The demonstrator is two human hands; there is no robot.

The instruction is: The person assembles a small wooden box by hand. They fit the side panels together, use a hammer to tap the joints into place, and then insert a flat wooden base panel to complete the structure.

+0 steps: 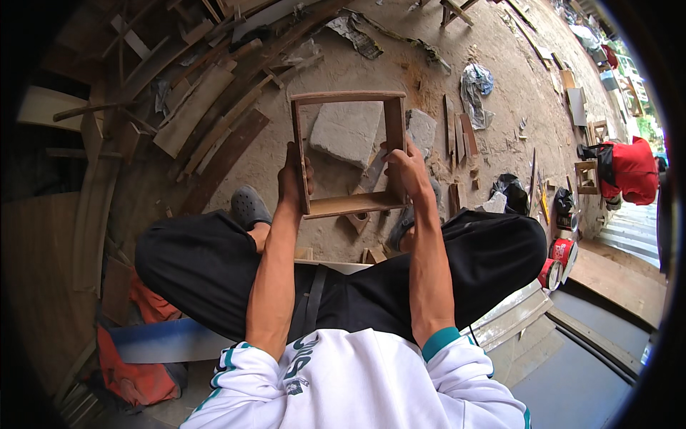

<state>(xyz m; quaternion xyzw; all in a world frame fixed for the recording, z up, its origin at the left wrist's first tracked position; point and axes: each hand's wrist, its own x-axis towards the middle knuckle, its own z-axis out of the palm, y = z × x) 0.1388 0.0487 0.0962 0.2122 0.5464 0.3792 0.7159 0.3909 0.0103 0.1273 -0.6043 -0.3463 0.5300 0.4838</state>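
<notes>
A rectangular wooden frame (355, 205), like a shallow open box without a base, is held up in front of me above the ground. My left hand (289, 180) is closed round its left side, with fingertips showing on the inner face. On the opposite side, my right hand (410, 170) grips the right board, its thumb and fingers bent around it. Through the opening I see a pale stone-like block (346, 132) lying on the dirt. Close to the right hand, a second grey block (421, 131) is partly covered by the frame.
Long wooden boards (196, 107) are heaped at the left. Short wood strips (459, 132) and a crumpled plastic bag (474, 93) lie to the right. Red cans (562, 252) stand near my right knee. A person in red (632, 171) is at the far right.
</notes>
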